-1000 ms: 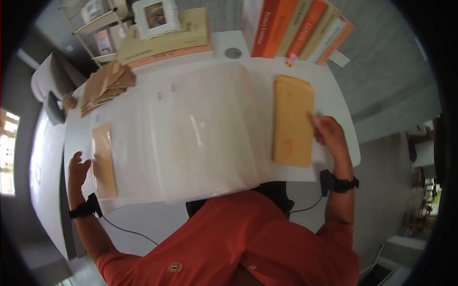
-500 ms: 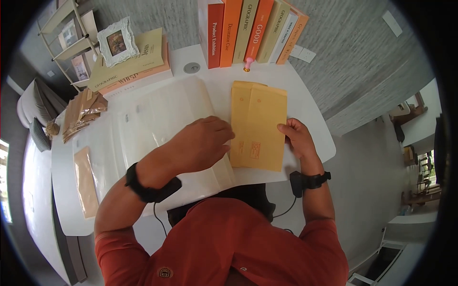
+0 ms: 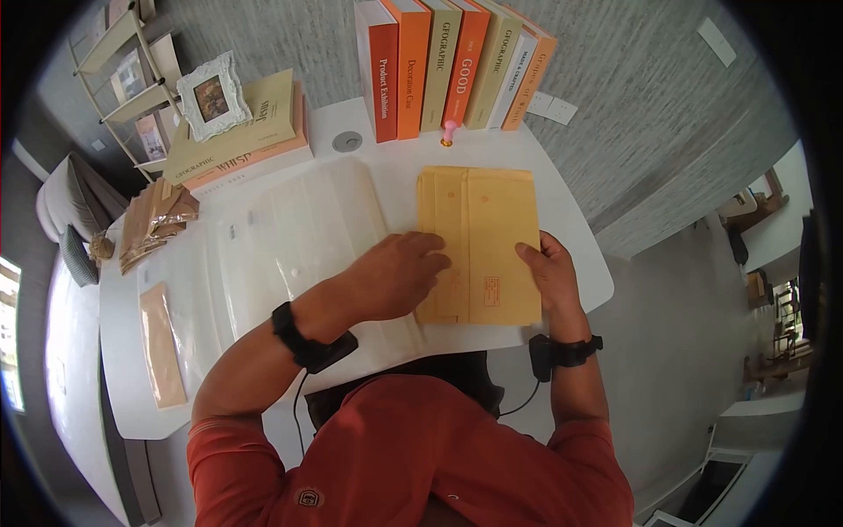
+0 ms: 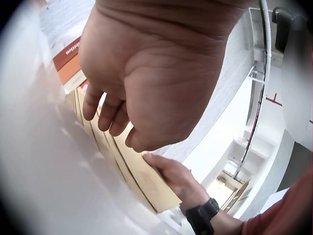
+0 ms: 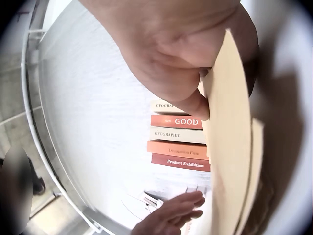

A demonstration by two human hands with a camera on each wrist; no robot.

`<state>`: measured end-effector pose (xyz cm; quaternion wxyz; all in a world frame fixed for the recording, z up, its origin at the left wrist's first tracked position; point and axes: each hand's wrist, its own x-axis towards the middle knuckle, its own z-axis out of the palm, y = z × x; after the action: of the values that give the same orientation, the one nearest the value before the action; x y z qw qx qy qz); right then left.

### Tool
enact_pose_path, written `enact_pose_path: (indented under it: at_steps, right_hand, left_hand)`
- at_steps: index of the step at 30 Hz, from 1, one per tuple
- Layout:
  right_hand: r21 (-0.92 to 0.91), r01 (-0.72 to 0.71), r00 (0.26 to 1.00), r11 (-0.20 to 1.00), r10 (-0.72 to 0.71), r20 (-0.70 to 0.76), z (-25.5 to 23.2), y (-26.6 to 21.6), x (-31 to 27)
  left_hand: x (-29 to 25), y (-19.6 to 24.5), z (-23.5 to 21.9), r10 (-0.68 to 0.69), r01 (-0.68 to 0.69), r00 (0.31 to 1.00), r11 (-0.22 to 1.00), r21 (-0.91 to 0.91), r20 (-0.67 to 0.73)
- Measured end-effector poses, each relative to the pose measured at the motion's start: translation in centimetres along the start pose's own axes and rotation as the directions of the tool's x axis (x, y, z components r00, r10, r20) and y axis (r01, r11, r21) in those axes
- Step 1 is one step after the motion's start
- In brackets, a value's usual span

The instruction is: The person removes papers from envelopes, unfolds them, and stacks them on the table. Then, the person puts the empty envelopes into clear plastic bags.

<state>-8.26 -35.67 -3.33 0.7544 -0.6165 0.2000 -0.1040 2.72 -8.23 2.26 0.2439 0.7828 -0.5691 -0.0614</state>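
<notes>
My right hand (image 3: 558, 277) pinches the right edge of a yellow kraft envelope (image 3: 505, 228), thumb on top and fingers underneath. That envelope lies shifted right over several matching envelopes (image 3: 429, 189), their left edges showing as steps. In the right wrist view, the pinched envelope (image 5: 227, 142) bends up from another below it. My left hand (image 3: 395, 274) reaches across to the left part of the envelopes, palm down with fingers loosely bent over them. From the left wrist view, the fingertips (image 4: 117, 128) hang just over the envelope edges and hold nothing.
Large translucent plastic sheets (image 3: 299, 211) cover the middle of the white table, with a brown packet (image 3: 162, 342) on their left. Brown paper bags (image 3: 158, 215) lie at the far left. Upright books (image 3: 430, 75), a pink-handled stamp (image 3: 449, 132) and a picture frame (image 3: 211, 97) stand at the back.
My left hand has crossed from the far left to the envelopes. My right hand has gripped the top envelope, and the stack has fanned out to the right.
</notes>
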Motion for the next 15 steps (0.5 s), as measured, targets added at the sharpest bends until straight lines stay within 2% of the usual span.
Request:
enact_pose_path:
  at_steps: [3,4,5,8,9,11,13,14,15]
  right_hand:
    - [0.148,-0.037,0.999,0.988,0.032,0.035,-1.1,-0.2,0.0]
    - [0.186,-0.025,0.999,0.982,0.018,0.043,-1.4,-0.5,-0.3]
    - [0.242,-0.026,0.996,0.970,0.004,0.088,-0.7,-1.4,-0.8]
    - [0.373,-0.054,0.968,0.926,-0.044,0.248,0.9,-3.8,-1.9]
    - [0.355,-0.080,0.959,0.931,-0.025,0.282,2.1,-3.9,-1.9]
    - [0.318,-0.122,0.940,0.940,0.006,0.342,5.6,-3.9,-2.1]
    - [0.201,-0.141,0.907,0.969,0.045,0.418,9.0,-3.1,-1.5]
    - [0.141,-0.144,0.890,0.979,0.066,0.450,10.5,-2.6,-1.2]
    - [0.127,-0.173,0.868,0.977,0.091,0.487,11.7,-2.1,-0.9]
  left_hand:
    - [-4.3,-1.4,-3.7,-0.030,0.035,0.978,0.999,0.020,-0.206]
    - [-6.2,-1.9,-4.8,-0.195,0.191,0.952,0.981,-0.040,-0.235]
    - [-8.0,-2.6,-5.8,-0.355,0.340,0.898,0.935,-0.102,-0.259]
    - [-11.6,-4.6,-6.5,-0.561,0.528,0.783,0.828,-0.190,-0.271]
    - [-12.3,-4.9,-6.6,-0.620,0.578,0.738,0.784,-0.226,-0.267]
    - [-13.2,-5.8,-6.0,-0.632,0.589,0.727,0.775,-0.228,-0.268]
    - [-13.2,-6.0,-5.4,-0.622,0.568,0.724,0.783,-0.252,-0.300]
    - [-13.1,-5.7,-5.5,-0.598,0.538,0.713,0.802,-0.262,-0.367]
    - [-13.5,-5.8,-5.6,-0.614,0.574,0.684,0.786,-0.229,-0.394]
